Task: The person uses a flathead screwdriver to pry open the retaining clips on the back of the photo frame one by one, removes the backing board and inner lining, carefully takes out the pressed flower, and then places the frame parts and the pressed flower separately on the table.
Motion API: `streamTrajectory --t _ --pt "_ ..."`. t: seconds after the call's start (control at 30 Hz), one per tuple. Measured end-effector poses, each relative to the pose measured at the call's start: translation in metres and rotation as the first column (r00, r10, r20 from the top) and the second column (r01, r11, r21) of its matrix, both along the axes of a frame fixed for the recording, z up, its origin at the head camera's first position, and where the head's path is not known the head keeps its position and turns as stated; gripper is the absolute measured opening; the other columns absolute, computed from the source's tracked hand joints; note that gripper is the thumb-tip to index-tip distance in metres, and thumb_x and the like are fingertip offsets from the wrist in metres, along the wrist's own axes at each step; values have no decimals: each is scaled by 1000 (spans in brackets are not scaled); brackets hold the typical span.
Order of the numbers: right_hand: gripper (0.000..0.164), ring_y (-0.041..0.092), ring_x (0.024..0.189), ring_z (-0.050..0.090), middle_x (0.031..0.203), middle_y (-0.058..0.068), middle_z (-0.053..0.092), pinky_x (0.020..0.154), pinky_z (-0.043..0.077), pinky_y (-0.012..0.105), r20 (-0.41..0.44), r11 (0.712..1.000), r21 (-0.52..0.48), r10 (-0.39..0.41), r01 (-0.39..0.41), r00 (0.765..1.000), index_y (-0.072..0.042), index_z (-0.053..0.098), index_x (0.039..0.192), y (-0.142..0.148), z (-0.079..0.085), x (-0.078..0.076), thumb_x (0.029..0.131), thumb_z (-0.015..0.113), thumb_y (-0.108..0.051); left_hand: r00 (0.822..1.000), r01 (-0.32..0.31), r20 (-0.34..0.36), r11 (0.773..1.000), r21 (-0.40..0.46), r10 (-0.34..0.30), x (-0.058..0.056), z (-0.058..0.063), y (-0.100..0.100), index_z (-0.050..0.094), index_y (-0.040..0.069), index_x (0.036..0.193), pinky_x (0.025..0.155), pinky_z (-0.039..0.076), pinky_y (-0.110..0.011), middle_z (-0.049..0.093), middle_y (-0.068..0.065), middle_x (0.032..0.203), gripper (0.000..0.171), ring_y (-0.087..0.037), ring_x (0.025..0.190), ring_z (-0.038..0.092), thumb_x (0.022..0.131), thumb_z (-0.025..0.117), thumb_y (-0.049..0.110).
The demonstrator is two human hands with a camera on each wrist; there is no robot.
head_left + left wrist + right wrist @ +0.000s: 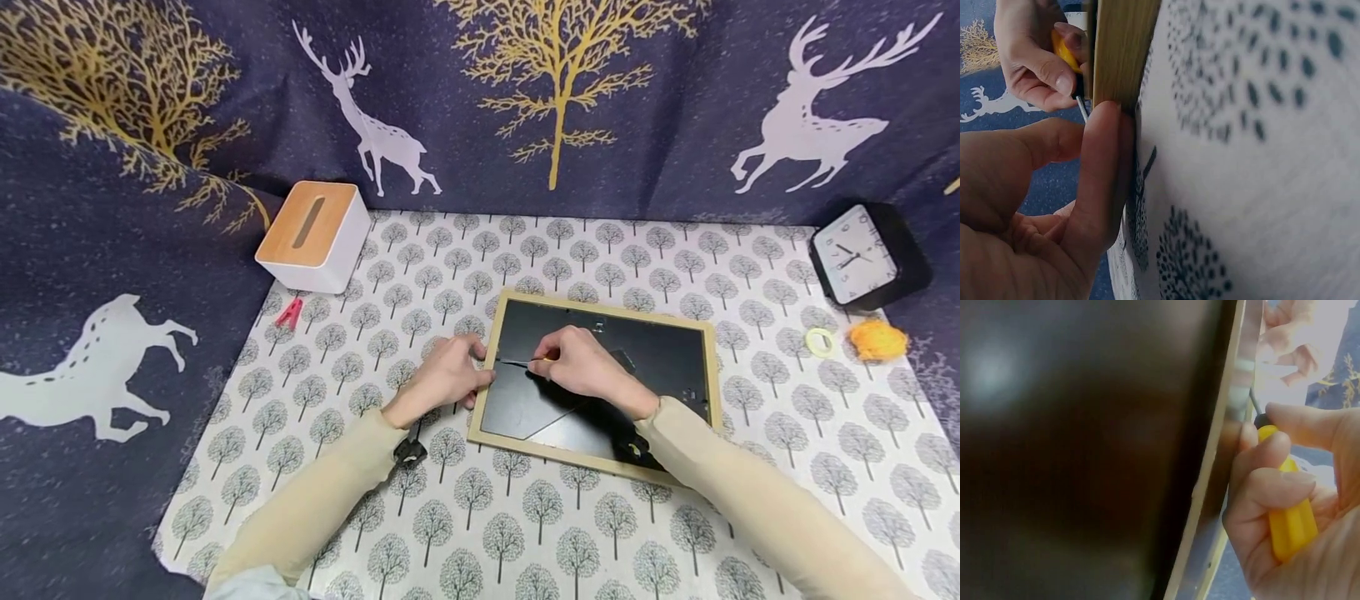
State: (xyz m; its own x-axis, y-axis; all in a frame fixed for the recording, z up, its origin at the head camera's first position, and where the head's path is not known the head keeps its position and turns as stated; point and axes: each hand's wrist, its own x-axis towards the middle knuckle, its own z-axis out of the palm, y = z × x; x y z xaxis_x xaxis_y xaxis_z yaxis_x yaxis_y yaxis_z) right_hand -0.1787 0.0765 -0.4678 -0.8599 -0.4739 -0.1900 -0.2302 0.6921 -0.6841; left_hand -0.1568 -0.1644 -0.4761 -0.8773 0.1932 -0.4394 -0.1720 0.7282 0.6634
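A picture frame with a light wooden rim [713, 375] lies back side up, showing its black backing panel [521, 404]. My left hand [446, 371] grips its left edge, one fingertip against the outer side of the wood in the left wrist view. In my right hand [588, 367] is a screwdriver with a yellow handle [1291, 528], held between curled fingers and thumb. Its thin metal shaft [1082, 107] points left toward the inner edge of the rim, near the left fingers. Where exactly the tip touches is hidden.
At the back left stands a white tissue box with a wooden lid [333, 225], a pink clip [289, 312] before it. On the right are a black clock [858, 254], an orange bundle [877, 340] and a pale yellow ring [810, 342]. A tree-patterned cloth [420, 533] covers the table.
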Motion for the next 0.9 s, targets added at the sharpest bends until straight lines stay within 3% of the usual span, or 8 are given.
streamTrajectory --t 0.33,0.53,0.7,0.9 --pt "13 12 70 59 78 -2 74 67 48 26 28 998 -45 -35 37 999 -16 82 89 -1 -7 1 99 77 -24 999 34 -40 999 7 -34 1 -1 1 65 9 118 45 51 -24 73 -4 65 29 -17 50 70 98 82 20" --pt "13 14 71 58 79 -2 73 68 47 26 30 994 -2 -106 106 994 -16 81 88 8 -7 3 97 79 -24 999 36 -14 998 61 -35 0 -4 3 64 10 117 44 52 -23 74 -5 69 27 -17 50 70 99 81 19" --pt "13 14 71 58 78 -2 74 68 47 27 25 998 -10 -65 65 998 -16 82 87 4 -7 0 97 79 -24 1000 14 -12 998 56 -14 -1 -5 -1 64 10 115 49 55 -26 73 -6 69 27 -18 49 69 98 82 19" --pt "10 16 71 59 80 -2 75 67 47 27 34 996 8 -92 92 995 -18 82 87 -3 -9 -2 95 81 -23 999 32 -18 997 66 -31 -1 -5 -5 63 9 118 51 57 -27 72 -6 70 29 -17 49 69 98 82 20"
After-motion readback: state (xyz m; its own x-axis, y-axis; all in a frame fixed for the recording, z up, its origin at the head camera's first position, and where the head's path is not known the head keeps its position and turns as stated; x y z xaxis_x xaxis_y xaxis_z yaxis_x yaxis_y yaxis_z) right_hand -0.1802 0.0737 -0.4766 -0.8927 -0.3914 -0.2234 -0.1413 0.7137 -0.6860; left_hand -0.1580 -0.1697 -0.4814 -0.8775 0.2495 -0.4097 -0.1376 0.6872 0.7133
